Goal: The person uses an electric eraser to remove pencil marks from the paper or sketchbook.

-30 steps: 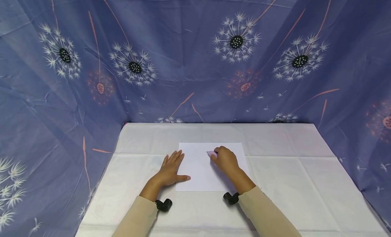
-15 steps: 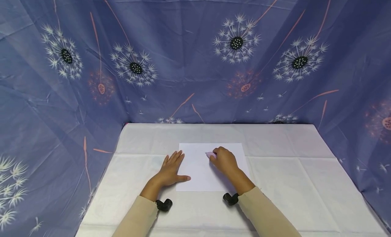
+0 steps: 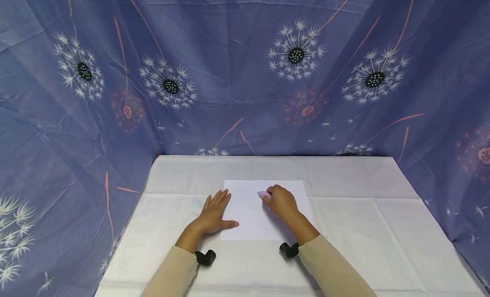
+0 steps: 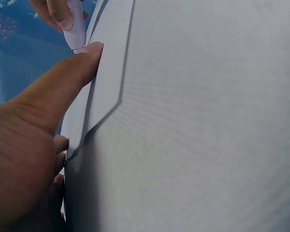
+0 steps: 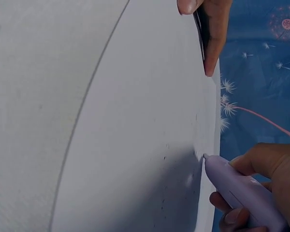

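A white sheet of paper [image 3: 246,214] lies flat on the table. On its left edge rests my left hand [image 3: 212,214], fingers spread and thumb out over the paper. My right hand [image 3: 283,201] grips a fat lavender pen [image 5: 239,186] above the right half of the sheet. The pen's fine tip points left and meets the paper in the right wrist view. Small dark specks run in rows on the sheet there. Beyond the left thumb [image 4: 63,82], the left wrist view catches part of the pen and the right fingers [image 4: 60,14].
White cloth with fold creases covers the table [image 3: 356,233]. Blue fabric [image 3: 229,75] printed with dandelions hangs behind and along both sides. A black wrist mount [image 3: 206,257] sits at the left cuff, another black mount [image 3: 289,249] at the right.
Over the first half second the right hand and pen shift slightly left across the paper; after that they barely move. The left hand stays in place on the sheet.
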Demonstrator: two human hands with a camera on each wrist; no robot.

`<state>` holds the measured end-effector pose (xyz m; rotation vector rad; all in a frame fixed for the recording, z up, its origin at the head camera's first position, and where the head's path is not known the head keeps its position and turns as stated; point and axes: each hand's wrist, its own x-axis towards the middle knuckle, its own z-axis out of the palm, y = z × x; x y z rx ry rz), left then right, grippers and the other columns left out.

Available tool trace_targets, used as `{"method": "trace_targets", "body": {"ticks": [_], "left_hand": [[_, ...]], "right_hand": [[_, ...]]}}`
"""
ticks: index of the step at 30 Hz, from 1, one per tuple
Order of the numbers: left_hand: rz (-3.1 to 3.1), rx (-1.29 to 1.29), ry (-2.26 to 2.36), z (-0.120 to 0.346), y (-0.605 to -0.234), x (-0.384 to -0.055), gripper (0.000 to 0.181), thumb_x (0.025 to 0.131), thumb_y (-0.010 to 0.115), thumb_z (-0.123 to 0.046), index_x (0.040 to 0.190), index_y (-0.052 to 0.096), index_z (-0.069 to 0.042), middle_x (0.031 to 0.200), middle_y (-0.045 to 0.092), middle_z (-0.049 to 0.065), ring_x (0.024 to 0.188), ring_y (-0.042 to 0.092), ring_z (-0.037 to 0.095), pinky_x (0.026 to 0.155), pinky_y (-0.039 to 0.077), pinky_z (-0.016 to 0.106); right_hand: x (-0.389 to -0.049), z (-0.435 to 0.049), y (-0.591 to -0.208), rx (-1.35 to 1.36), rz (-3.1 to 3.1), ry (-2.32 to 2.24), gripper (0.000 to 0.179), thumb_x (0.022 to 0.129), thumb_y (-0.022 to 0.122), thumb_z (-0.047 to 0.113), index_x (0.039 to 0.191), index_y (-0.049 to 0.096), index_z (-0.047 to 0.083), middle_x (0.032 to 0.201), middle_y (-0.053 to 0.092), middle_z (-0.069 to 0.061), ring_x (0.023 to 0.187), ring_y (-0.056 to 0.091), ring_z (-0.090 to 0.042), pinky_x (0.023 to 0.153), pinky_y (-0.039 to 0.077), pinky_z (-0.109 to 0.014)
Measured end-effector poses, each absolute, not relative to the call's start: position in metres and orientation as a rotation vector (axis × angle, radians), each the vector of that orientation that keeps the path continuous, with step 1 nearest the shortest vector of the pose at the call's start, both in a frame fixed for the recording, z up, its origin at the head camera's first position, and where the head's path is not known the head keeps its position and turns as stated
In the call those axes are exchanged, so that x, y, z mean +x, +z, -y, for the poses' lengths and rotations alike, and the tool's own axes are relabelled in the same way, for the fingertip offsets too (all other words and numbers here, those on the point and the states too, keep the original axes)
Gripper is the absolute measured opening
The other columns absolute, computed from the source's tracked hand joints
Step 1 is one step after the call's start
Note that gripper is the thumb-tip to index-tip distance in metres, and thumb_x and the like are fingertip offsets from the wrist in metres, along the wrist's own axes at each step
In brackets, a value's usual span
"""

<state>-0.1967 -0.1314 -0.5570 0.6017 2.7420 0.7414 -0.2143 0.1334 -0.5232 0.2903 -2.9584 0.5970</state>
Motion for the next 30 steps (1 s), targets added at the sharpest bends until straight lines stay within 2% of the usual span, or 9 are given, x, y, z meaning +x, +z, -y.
{"method": "trace_targets", "body": {"ticks": [9,30], "left_hand": [[-2.736,0.619,0.765,0.1319,-0.5579,-0.1959,0.105,0.084,0.076,-0.054,0.161,0.023,-0.005,0.171,0.015,0.012,0.159,0.009,0.034,0.127,0.001,0.059],[-2.742,0.598,0.754,0.1313,-0.5569,-0.1962,0.106,0.084,0.075,-0.057,0.161,0.023,-0.006,0.171,0.015,0.010,0.160,0.007,0.031,0.128,0.000,0.058]], "right_hand": [[-0.2149,-0.1349,-0.5258,0.278,2.956,0.568,0.025,0.091,0.073,0.024,0.105,0.076,0.005,0.095,0.072,-0.012,0.081,0.068,-0.026,0.071,0.056,-0.043],[-0.2130,-0.1317,-0.5234,0.325,2.935,0.602,0.020,0.090,0.076,0.025,0.099,0.077,0.007,0.089,0.071,-0.009,0.076,0.067,-0.024,0.069,0.055,-0.043]]}}
